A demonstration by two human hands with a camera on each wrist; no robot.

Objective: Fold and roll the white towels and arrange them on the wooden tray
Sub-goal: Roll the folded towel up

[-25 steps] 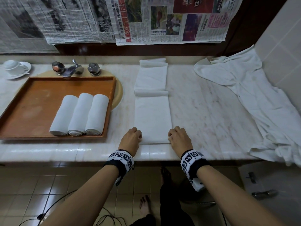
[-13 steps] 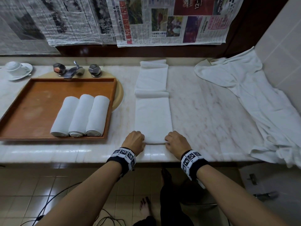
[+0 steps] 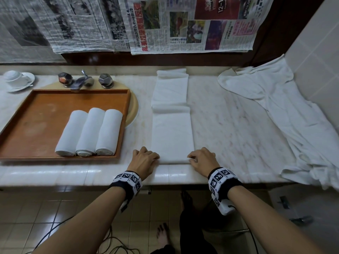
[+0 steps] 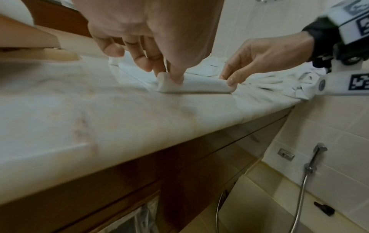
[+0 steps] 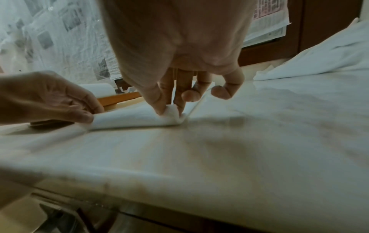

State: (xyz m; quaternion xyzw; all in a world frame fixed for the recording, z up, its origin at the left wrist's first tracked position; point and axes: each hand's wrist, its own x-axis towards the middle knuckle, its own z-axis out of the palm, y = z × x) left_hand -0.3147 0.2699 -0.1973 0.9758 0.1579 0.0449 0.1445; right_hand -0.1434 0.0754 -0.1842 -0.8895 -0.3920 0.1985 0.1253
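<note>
At the near edge of the marble desk (image 3: 229,125), the left hand (image 3: 144,160) and the right hand (image 3: 202,159) worked opposite ends of a long folded towel (image 3: 172,136). Each grip was narrow and holding cloth: in the left wrist view the left thumb and fingers (image 4: 175,74) pinched the towel's near end, curled up into a small first turn of a roll, and in the right wrist view the right fingers (image 5: 159,102) pinched the other corner of that same turn. The remaining fingers of both hands were bent above the fabric.

Beyond the hands the towel lay flat in a narrow strip running away from the person, with a crosswise fold partway along and its far end reaching the back of the desk.

To the left, well apart from the strip, a wooden tray (image 3: 36,121) sat on the desk with three rolled towels (image 3: 89,132) lying side by side, touching, in its right half. Behind the tray stood a tap (image 3: 83,81) with two knobs, and at the far left a cup on a saucer (image 3: 17,79). A loose white cloth (image 3: 293,116) lay spread along the right side of the desk. Newspaper sheets (image 3: 183,24) hung on the wall behind.
</note>
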